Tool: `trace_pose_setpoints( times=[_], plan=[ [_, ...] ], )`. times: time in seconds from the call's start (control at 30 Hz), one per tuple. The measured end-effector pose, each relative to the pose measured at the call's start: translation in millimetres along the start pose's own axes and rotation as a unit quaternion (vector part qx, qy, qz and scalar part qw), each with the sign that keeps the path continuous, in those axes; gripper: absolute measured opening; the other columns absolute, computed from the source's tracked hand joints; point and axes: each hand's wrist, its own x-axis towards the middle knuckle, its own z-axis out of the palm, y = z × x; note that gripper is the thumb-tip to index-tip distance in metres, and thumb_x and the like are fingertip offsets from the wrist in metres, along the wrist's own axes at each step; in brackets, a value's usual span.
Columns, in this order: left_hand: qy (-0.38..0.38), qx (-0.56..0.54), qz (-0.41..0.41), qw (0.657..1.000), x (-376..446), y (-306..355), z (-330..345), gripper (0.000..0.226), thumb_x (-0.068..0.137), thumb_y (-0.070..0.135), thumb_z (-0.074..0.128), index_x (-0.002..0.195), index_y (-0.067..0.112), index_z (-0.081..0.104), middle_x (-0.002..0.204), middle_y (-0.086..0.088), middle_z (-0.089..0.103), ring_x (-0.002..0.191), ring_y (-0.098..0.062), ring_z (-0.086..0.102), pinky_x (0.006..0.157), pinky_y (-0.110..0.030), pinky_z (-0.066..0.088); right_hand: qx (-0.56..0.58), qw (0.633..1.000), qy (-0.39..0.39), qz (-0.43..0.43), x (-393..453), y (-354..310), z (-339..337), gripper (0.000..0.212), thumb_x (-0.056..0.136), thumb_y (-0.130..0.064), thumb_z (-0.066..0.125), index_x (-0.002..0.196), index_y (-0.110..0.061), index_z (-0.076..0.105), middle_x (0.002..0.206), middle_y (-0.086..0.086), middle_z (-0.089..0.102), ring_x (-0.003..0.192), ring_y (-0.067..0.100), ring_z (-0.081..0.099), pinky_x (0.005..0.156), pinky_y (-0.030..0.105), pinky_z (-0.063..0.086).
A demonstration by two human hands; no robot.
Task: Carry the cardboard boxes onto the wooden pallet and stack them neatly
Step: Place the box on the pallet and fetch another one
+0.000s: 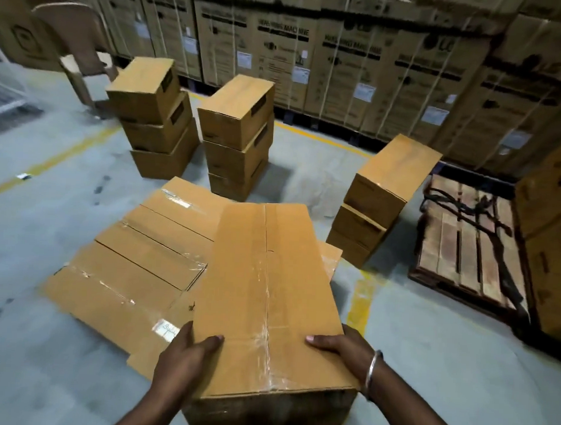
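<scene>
Above floor-level box layer [137,264]: left hand [185,358], right hand [341,344] fingers curled, gripping taped cardboard box [270,294] sides.

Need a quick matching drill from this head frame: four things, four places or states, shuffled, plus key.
Column one:
1. carried box
2. flat layer of boxes
3. empty wooden pallet
4. plastic chair

Column two:
A. far left, by the wall of big cartons
B. held at both sides by the left hand and right hand
C. on the floor at right, dark strap lying across it
D. low, one box high, under and left of the held box

Pairs: 1-B, 2-D, 3-C, 4-A
</scene>
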Motion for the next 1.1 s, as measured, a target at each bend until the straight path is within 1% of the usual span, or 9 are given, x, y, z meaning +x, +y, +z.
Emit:
trace_pose_setpoints(
  times=[0.17, 0.27, 0.33, 0.43, 0.57, 0.67, 0.77, 0.9, 1.1],
  plan=[
    [0.016, -0.019, -0.023, 0.999, 11, 8, 17, 0.07, 0.087, 0.038, 0.068, 0.147, 0.018, 0.039, 0.146, -0.006, 0.05, 0.128, -0.03, 0.049, 0.098, -0.036, 0.039, -0.05, 0.999, -0.014, 0.002, 33, -9, -15, 0.077, 0.042, -0.035, 0.093, 0.112, -0.014, 0.069, 0.1, 0.005, 0.076, 0.091, 0.028, 0.073, 0.088, 0.048, 0.057],
    [0.038, -0.027, -0.04, 0.998, 13, 21, 36, 0.053, 0.084, 0.04, 0.068, 0.133, 0.025, 0.052, 0.124, 0.001, 0.064, 0.106, -0.025, 0.059, 0.091, -0.037, 0.047, -0.058, 0.997, -0.038, 0.018, 56, -13, -37, 0.091, 0.031, -0.046, 0.096, 0.112, -0.015, 0.07, 0.102, 0.008, 0.076, 0.092, 0.031, 0.073, 0.089, 0.05, 0.056],
    [0.048, -0.031, -0.054, 0.997, 13, 34, 54, 0.055, 0.082, 0.043, 0.069, 0.132, 0.026, 0.053, 0.115, 0.005, 0.065, 0.1, -0.024, 0.06, 0.09, -0.038, 0.049, -0.061, 0.996, -0.054, 0.029, 74, -20, -58, 0.094, 0.028, -0.051, 0.094, 0.112, -0.014, 0.071, 0.102, 0.01, 0.076, 0.092, 0.034, 0.073, 0.088, 0.05, 0.057],
    [0.063, -0.015, -0.092, 0.994, 8, 60, 101, 0.084, 0.07, 0.057, 0.065, 0.143, 0.023, 0.043, 0.133, 0.0, 0.06, 0.114, -0.028, 0.058, 0.097, -0.04, 0.048, -0.07, 0.993, -0.091, 0.04, 101, -35, -106, 0.092, 0.031, -0.047, 0.094, 0.112, -0.011, 0.07, 0.101, 0.012, 0.076, 0.091, 0.035, 0.073, 0.087, 0.049, 0.057],
    [0.106, -0.04, -0.124, 0.986, -12, 110, 170, 0.071, 0.087, 0.038, 0.068, 0.148, 0.015, 0.038, 0.146, -0.007, 0.049, 0.127, -0.031, 0.049, 0.093, -0.033, 0.039, -0.078, 0.987, -0.13, 0.045, 121, -68, -174, 0.074, 0.044, -0.035, 0.09, 0.111, -0.01, 0.07, 0.1, 0.011, 0.076, 0.089, 0.033, 0.073, 0.082, 0.044, 0.058],
    [0.112, -0.055, -0.142, 0.982, -15, 136, 208, 0.078, 0.086, 0.037, 0.069, 0.151, 0.016, 0.032, 0.153, -0.007, 0.04, 0.134, -0.031, 0.042, 0.103, -0.036, 0.037, -0.102, 0.983, -0.15, 0.041, 131, -91, -218, 0.065, 0.05, -0.031, 0.087, 0.109, -0.009, 0.071, 0.098, 0.01, 0.076, 0.088, 0.031, 0.074, 0.081, 0.042, 0.058],
    [0.128, -0.088, -0.132, 0.979, -12, 158, 233, 0.079, 0.086, 0.036, 0.07, 0.151, 0.018, 0.031, 0.155, -0.006, 0.037, 0.136, -0.031, 0.04, 0.103, -0.037, 0.036, -0.118, 0.979, -0.16, 0.038, 143, -114, -248, 0.061, 0.051, -0.03, 0.088, 0.107, -0.011, 0.071, 0.097, 0.009, 0.077, 0.087, 0.03, 0.074, 0.086, 0.046, 0.058],
    [0.155, -0.137, -0.139, 0.968, -1, 167, 242, 0.076, 0.085, 0.034, 0.071, 0.15, 0.019, 0.034, 0.153, -0.006, 0.039, 0.133, -0.031, 0.041, 0.095, -0.036, 0.036, -0.136, 0.973, -0.185, 0.02, 163, -139, -253, 0.061, 0.055, -0.027, 0.089, 0.11, -0.012, 0.068, 0.095, 0.007, 0.077, 0.084, 0.027, 0.074, 0.072, 0.036, 0.058],
    [0.193, -0.218, -0.136, 0.947, 31, 178, 251, 0.077, 0.085, 0.026, 0.073, 0.151, 0.02, 0.034, 0.153, -0.007, 0.04, 0.136, -0.03, 0.041, 0.107, -0.04, 0.035, -0.21, 0.954, -0.216, -0.008, 210, -186, -237, 0.095, 0.026, -0.058, 0.092, 0.107, -0.016, 0.066, 0.094, 0.004, 0.077, 0.084, 0.025, 0.075, 0.072, 0.035, 0.057]
  ],
)
